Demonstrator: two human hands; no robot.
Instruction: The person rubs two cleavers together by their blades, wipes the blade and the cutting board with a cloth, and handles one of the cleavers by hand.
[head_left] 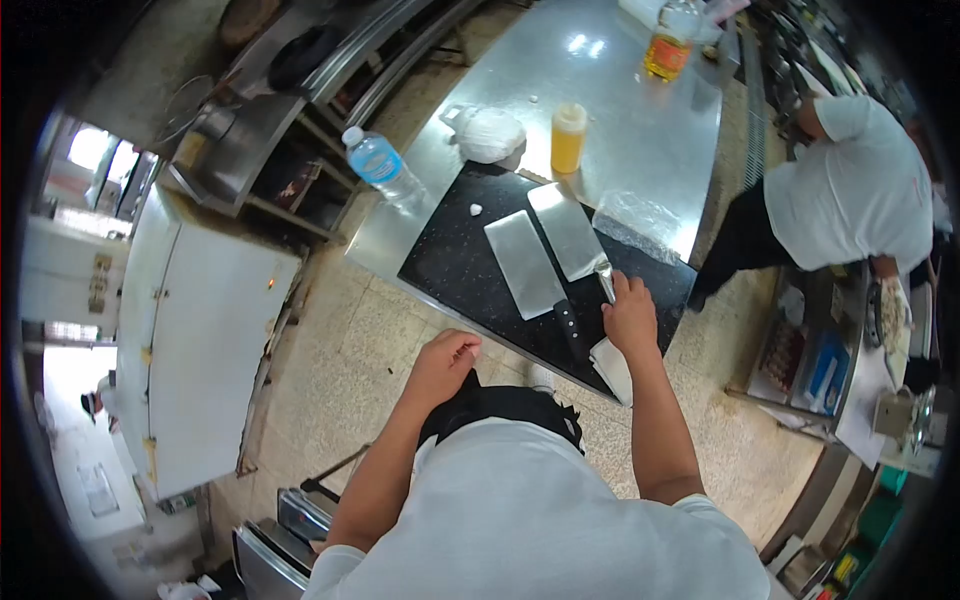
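Observation:
My right hand (632, 315) is closed around the metal handle of a broad-bladed cleaver (565, 232), which lies flat on the black board (440, 250). Beside it, to the left, rests a second cleaver (525, 265) with a black riveted handle; neither hand touches that one. A folded white cloth (612, 370) is at the board's near corner, just below my right wrist. My left hand (445, 368) hangs off the near edge of the board, close to my waist, its fingers curled with nothing visible in them. A small white piece (475, 210) sits on the board.
Behind the board on the steel table (480, 90) stand a yellow squeeze bottle (568, 138), a white plastic-wrapped bundle (488, 134), a water bottle (380, 165) and an oil bottle (668, 55). Crumpled clear plastic (637, 222) lies at right. Another person (850, 185) works further right.

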